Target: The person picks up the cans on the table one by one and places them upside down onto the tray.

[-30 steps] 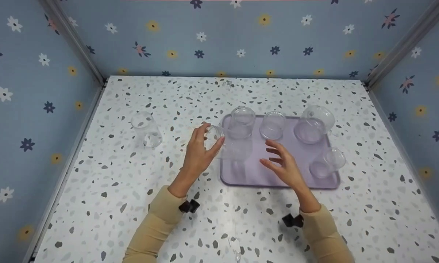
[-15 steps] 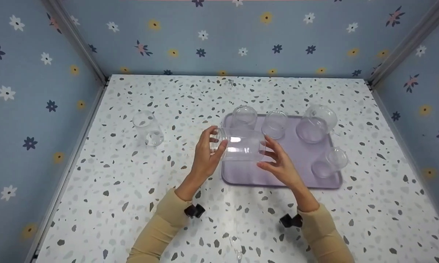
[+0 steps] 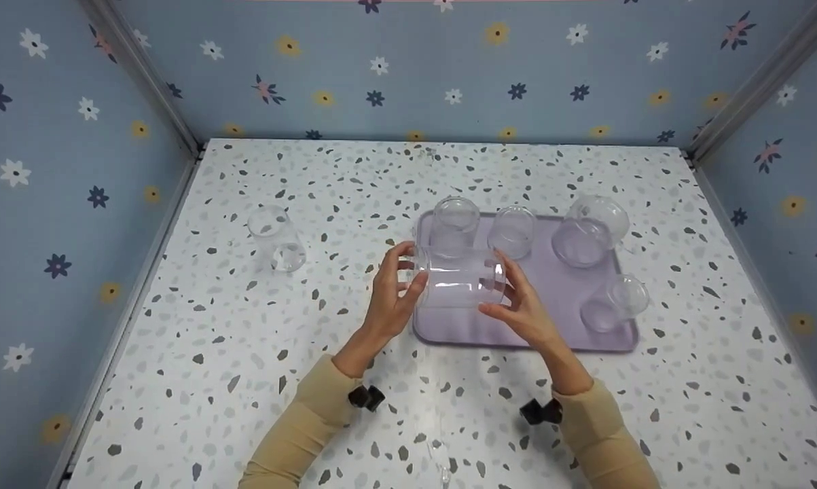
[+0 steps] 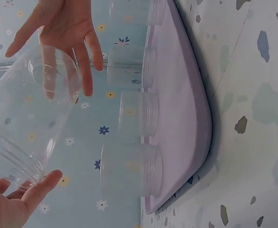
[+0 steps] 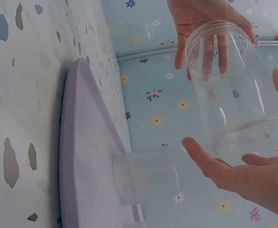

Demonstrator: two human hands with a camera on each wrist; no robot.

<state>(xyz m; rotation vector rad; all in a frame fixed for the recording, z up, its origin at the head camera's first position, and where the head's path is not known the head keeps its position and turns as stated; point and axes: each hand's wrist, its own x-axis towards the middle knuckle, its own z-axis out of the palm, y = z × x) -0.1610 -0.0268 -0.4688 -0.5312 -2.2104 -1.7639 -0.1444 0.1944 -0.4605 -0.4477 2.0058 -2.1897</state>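
A clear jar lies sideways in the air above the lilac tray, its ridged mouth toward the left. My left hand grips the mouth end, thumb on the near side and fingers on the far side. At the base end, my right hand holds the jar between thumb and fingers. In the left wrist view the right hand's fingers show partly through the glass-clear wall. From the right wrist, the jar's ridged rim and the left hand behind it are visible.
On the tray stand several clear vessels: one at the back left, one beside it, a wide one at the back right and a small one on the right. Another clear vessel stands on the speckled table left of the tray.
My left hand has moved right, bringing the jar across over the tray to my right hand. The right hand, which held nothing a second ago, now holds the base end.
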